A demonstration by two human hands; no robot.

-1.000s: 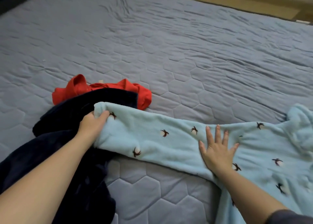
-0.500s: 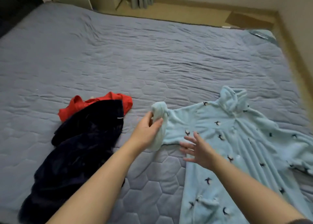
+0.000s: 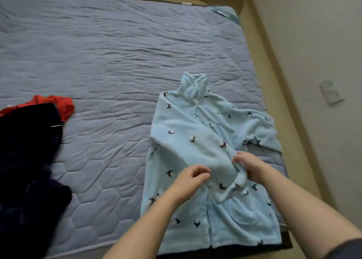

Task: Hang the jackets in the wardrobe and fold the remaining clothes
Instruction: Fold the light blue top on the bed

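Right hand (image 3: 250, 166): fingers curled round the cuff (image 3: 238, 182) of the blue fleece jacket (image 3: 186, 121), firm hold.
Left hand (image 3: 191, 180): just left of that grip, fingers curled in, fingertips at the sleeve (image 3: 195, 147) edge. Can't tell if it actually pinches cloth.
Jacket lies front-up on the quilted mattress (image 3: 117, 62), directly under both hands. The sleeve runs from the grip diagonally up and left to the shoulder, laid across the chest. Collar (image 3: 193, 84) is on the far side of the grip, standing up a bit. Hem is on the near side, toward the person. The other sleeve is spread out to the right of the grip, near the mattress edge.
Well off to the left of the grip: navy garment (image 3: 29, 160) in a heap, with a red garment (image 3: 64, 105) poking out from under its far end. Neither touches the jacket.
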